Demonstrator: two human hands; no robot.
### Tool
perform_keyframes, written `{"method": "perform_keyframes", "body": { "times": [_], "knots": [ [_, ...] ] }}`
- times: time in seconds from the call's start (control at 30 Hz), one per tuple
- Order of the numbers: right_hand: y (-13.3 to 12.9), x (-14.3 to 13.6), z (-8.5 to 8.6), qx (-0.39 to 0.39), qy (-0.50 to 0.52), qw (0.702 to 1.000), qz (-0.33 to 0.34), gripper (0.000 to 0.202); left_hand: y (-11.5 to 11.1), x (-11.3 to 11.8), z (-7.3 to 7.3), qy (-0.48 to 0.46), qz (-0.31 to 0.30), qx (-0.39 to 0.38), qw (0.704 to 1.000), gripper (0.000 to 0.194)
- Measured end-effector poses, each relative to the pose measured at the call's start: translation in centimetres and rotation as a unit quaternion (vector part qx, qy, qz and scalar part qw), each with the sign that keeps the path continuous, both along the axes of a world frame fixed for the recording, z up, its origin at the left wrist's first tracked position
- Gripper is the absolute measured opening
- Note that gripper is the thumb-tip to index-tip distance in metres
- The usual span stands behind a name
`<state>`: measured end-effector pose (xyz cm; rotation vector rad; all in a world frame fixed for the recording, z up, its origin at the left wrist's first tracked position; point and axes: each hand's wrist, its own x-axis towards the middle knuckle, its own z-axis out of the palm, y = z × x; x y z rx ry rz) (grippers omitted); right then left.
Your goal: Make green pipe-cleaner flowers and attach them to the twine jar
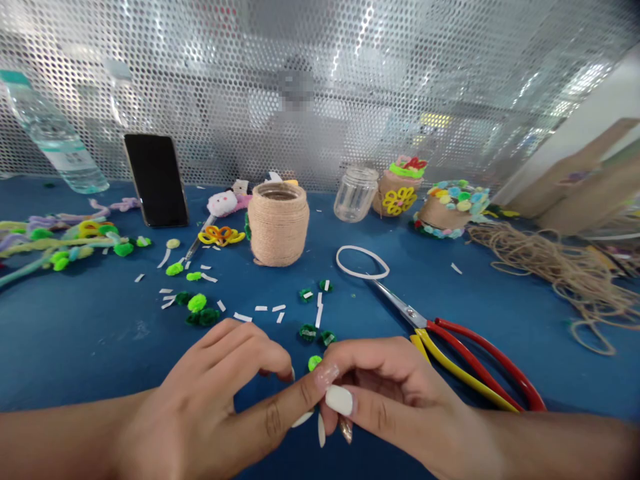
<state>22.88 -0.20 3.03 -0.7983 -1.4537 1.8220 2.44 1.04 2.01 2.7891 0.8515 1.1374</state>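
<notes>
Left hand (215,400) and right hand (400,400) together over the near edge of the blue counter (450,293), fingers curled, fingertips touching; impossible to tell whether anything small is pinched between. Just beyond the fingertips, a bright green pompom (315,363), partly hidden by them. Beside the right hand, on its outer side, scissors (453,357) with red and yellow handles, blades pointing away. A little farther, straight ahead of the fingertips, dark green pompoms (308,333) with pale strips on them. Past the left knuckles, a cluster of light and dark green pompoms (197,303) and scattered white strips (261,308). Near the scissor tips, a white loop (359,275).

Farther ahead, between the hands' lines, a twine-wrapped jar (279,230), upright and open; left of it, a yellow-orange flower (221,235). Well beyond the right hand, loose twine (545,260), then a clear jar (355,195) just beside a jar with a yellow flower (400,200). Far beyond the left hand, an upright phone (157,180) and a water bottle (63,150). Behind everything, a perforated metal panel (200,80).
</notes>
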Motion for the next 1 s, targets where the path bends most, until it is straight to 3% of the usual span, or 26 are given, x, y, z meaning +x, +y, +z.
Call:
{"method": "perform_keyframes", "body": {
  "times": [0.43,0.53,0.83,1.0],
  "knots": [
    [-0.21,0.11,-0.09,0.004,0.006,1.0,-0.002,0.01,0.08,-0.17,-0.15,0.033,-0.015,0.034,0.999,0.02],
    [-0.21,-0.04,-0.13,0.007,0.014,1.0,-0.011,0.009,-0.01,0.11,0.15,0.007,-0.009,0.011,1.0,0.016],
    [-0.12,-0.48,-0.27,0.039,-0.058,0.997,-0.039,0.006,-0.11,0.7,0.21,-0.046,0.004,-0.044,0.998,0.016],
    [-0.15,-0.74,0.06,0.04,-0.083,0.995,-0.047,0.008,0.14,0.57,0.35,-0.021,-0.004,-0.01,1.0,0.017]
  ]
}}
